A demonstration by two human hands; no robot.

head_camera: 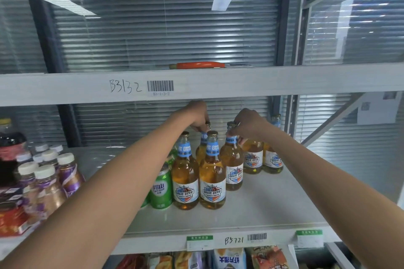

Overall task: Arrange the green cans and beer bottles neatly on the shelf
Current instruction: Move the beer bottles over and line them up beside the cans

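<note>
The beer bottles [212, 170] stand upright in a cluster on the white shelf [262, 199], amber glass with blue neck labels and shield labels on the body. Two stand at the front of the cluster side by side, two more just behind them, and two further back to the right of these.

The left hand [197, 116] reaches over the cluster from above, its fingers curled down and pinching the cap of the rear-left bottle [203, 137], the one behind the two front bottles. The right hand [249, 124] is curled round the top of the rear-middle bottle [232, 159], fingertips closed on its cap and neck label; its lower fingers lie just beside the neck of the bottle behind, though contact there cannot be told.

A green can [161, 190] stands upright touching the left side of the front bottles, partly hidden by the left forearm; another green can behind it shows only as a sliver.

Well left of the bottles sit purple-labelled drinks with white caps [47, 172] and a dark cola bottle [9, 137]. Above the bottles, on the upper shelf, lies an orange-handled tool [200, 65]. Below the bottles, snack packets [229, 257] fill the lower level.
</note>
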